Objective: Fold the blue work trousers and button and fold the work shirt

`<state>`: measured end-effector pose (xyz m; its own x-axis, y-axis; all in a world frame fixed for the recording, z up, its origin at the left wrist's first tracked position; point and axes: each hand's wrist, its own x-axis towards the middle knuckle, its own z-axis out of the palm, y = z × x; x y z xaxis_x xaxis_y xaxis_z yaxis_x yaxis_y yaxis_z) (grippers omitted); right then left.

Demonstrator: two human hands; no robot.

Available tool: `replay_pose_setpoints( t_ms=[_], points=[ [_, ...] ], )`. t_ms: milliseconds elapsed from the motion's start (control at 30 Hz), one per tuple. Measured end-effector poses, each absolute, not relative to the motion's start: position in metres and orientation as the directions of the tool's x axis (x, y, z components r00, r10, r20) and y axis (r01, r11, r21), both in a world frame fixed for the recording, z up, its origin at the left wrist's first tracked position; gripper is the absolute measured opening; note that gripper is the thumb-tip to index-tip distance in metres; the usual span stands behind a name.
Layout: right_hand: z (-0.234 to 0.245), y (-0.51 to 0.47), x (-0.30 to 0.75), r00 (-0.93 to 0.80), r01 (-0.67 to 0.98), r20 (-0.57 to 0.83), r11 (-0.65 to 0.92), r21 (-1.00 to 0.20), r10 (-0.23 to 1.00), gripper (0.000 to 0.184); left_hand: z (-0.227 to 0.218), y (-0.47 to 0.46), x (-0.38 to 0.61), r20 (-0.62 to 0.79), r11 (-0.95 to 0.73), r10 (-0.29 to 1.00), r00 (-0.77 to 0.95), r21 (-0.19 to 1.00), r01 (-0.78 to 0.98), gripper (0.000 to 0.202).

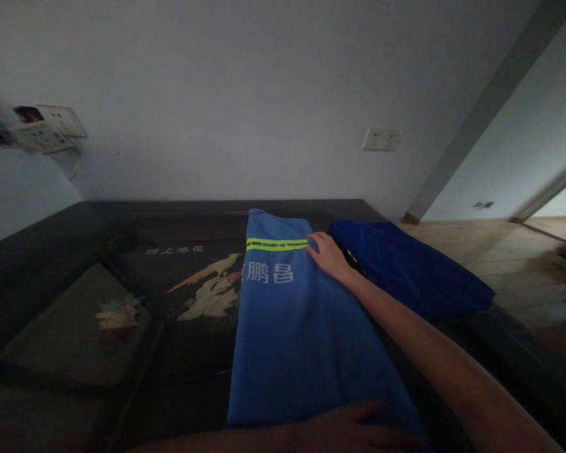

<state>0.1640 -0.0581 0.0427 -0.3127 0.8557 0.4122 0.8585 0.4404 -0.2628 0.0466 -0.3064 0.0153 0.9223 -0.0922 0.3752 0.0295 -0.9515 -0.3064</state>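
A light blue garment (292, 327) with a neon yellow stripe and white characters lies folded lengthwise on a dark table (75, 264). My right hand (327, 255) reaches across to its far right edge, fingers flat and together on the cloth near the stripe. My left hand (358, 431) rests flat on the near end of the garment at the bottom of the view, fingers stretched out. Neither hand holds anything.
A darker blue garment (410, 267) lies on the table's right side, touching the light blue one. The tabletop shows a painted bird and flower design (207, 292). A wall with sockets (381, 139) stands behind; tiled floor (514, 251) lies to the right.
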Motion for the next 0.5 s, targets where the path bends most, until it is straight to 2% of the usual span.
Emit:
replay_pose_setpoints(
  t_ms=[100,300,400,500],
  points=[
    [0.022,-0.095,0.172,-0.338,0.871,0.367,0.436,-0.229,0.867,0.035,0.029,-0.311,0.045,0.328,-0.984,-0.053,0.943,-0.178,0.007,0.048],
    [-0.002,-0.113,0.186,-0.385,0.876,0.29,0.446,-0.186,0.876,0.044,0.044,-0.321,0.045,0.208,-0.973,0.026,0.978,0.23,-0.023,0.051],
    [-0.006,-0.112,0.188,-0.394,0.871,0.274,0.452,-0.191,0.877,0.045,0.041,-0.326,0.047,0.181,-0.941,0.061,0.982,0.338,-0.004,0.056],
    [-0.008,-0.11,0.189,-0.399,0.867,0.268,0.456,-0.2,0.877,0.047,0.039,-0.329,0.049,0.15,-0.918,0.08,0.985,0.396,0.014,0.057]
  ],
)
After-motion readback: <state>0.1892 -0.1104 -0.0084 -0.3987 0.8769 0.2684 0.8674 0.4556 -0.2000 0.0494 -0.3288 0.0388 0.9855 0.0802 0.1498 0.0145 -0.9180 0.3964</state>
